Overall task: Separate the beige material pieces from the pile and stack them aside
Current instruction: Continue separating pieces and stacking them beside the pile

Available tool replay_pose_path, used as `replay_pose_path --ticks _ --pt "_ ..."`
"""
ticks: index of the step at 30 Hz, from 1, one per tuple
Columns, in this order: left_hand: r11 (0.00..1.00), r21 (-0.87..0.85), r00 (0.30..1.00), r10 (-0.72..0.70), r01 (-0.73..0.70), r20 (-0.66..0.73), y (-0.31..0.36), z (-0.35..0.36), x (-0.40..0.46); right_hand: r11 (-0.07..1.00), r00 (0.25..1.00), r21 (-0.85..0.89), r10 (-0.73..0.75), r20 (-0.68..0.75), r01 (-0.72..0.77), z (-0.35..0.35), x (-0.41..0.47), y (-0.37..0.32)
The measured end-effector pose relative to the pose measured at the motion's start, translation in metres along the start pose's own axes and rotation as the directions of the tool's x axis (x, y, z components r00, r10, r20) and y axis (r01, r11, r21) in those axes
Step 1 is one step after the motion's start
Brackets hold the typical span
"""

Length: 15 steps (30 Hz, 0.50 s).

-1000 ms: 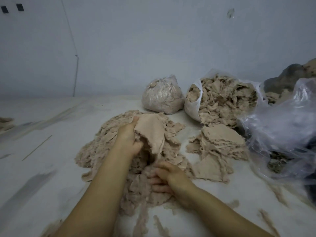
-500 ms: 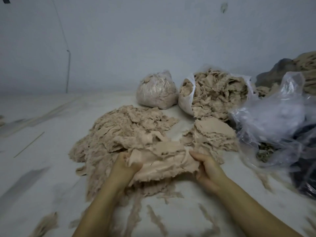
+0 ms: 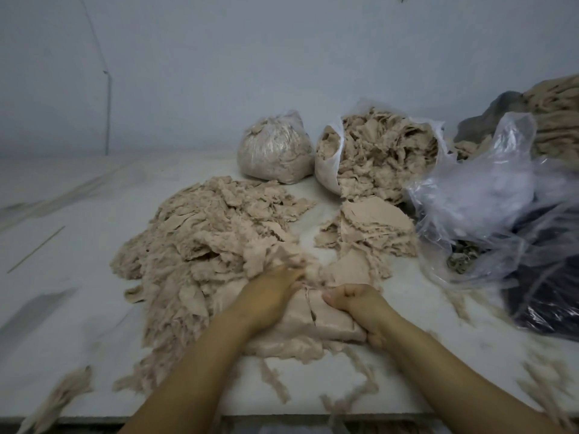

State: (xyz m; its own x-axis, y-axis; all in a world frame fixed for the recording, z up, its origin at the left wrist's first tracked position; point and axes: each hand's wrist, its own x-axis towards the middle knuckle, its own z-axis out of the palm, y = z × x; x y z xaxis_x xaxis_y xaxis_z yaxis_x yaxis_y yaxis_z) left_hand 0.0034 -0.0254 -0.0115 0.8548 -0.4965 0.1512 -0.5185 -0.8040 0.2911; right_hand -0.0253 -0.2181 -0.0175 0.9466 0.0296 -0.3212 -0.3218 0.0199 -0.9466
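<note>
Lying under both hands' grip: beige piece

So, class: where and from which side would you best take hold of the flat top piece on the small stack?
Probably the top piece by its near-left edge, which overhangs the small stack; come from the front, since bags crowd behind and right.

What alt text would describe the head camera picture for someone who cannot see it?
Two bare hands, left hand and right hand, grip a beige piece at the near edge of a large beige pile on a white table. A smaller stack lies to the right, with bags of scraps behind.
</note>
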Motion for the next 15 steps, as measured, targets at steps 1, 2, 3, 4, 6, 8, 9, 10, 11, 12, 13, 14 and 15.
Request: replay_pose_path --ticks 1,2,3,4,6,8,9,10,11,12,13,14,15 --pt "0.995 0.02 0.995 -0.094 0.093 0.024 -0.009 0.005 0.001 0.999 0.999 -0.026 -0.03 -0.031 0.029 -0.002 -0.001 0.002" --pt "0.984 0.049 0.985 -0.173 0.171 0.03 -0.017 0.01 0.0 0.997 0.996 -0.053 -0.059 -0.062 0.055 -0.005 -0.003 0.003" --pt "0.97 0.081 0.973 -0.231 0.228 0.025 -0.024 0.014 -0.001 0.994 0.993 -0.07 -0.084 -0.086 0.078 -0.01 -0.004 0.004" --pt "0.961 0.09 0.964 -0.265 0.263 0.014 -0.029 0.018 -0.002 0.993 0.99 -0.075 -0.103 -0.099 0.096 -0.014 -0.006 0.004" --pt "0.963 -0.019 0.961 -0.27 0.27 -0.051 -0.026 0.02 -0.001 0.99 0.986 -0.042 -0.136 -0.094 0.132 -0.021 -0.008 0.001" --pt "0.967 -0.202 0.938 -0.209 0.155 -0.276 -0.012 0.016 0.001 0.977 0.974 -0.009 -0.213 -0.082 0.213 -0.021 -0.009 -0.002" --pt "0.958 -0.272 0.897 -0.202 0.096 -0.393 -0.001 0.011 0.004 0.966 0.964 0.015 -0.256 -0.072 0.258 -0.019 -0.009 -0.004" --pt "0.931 -0.361 0.862 -0.227 0.055 -0.453 0.01 0.007 0.005 0.955 0.955 0.044 -0.292 -0.058 0.295 -0.015 -0.009 -0.007" --pt "0.87 -0.492 0.859 -0.279 0.036 -0.429 0.022 0.003 0.007 0.944 0.946 0.074 -0.32 -0.045 0.323 -0.011 -0.009 -0.01" --pt "0.758 -0.65 0.885 -0.338 0.055 -0.319 0.036 -0.001 0.008 0.933 0.939 0.108 -0.34 -0.042 0.343 -0.005 -0.009 -0.012" --pt "0.595 -0.795 0.912 -0.381 0.117 -0.151 0.047 -0.003 0.01 0.922 0.933 0.143 -0.354 -0.058 0.359 0.0 -0.009 -0.013" --pt "0.422 -0.886 0.917 -0.398 0.191 0.008 0.055 -0.002 0.011 0.911 0.928 0.177 -0.36 -0.096 0.372 0.005 -0.008 -0.014" --pt "0.27 -0.932 0.906 -0.407 0.241 0.116 0.06 0.001 0.012 0.897 0.919 0.209 -0.362 -0.154 0.388 0.008 -0.006 -0.015"
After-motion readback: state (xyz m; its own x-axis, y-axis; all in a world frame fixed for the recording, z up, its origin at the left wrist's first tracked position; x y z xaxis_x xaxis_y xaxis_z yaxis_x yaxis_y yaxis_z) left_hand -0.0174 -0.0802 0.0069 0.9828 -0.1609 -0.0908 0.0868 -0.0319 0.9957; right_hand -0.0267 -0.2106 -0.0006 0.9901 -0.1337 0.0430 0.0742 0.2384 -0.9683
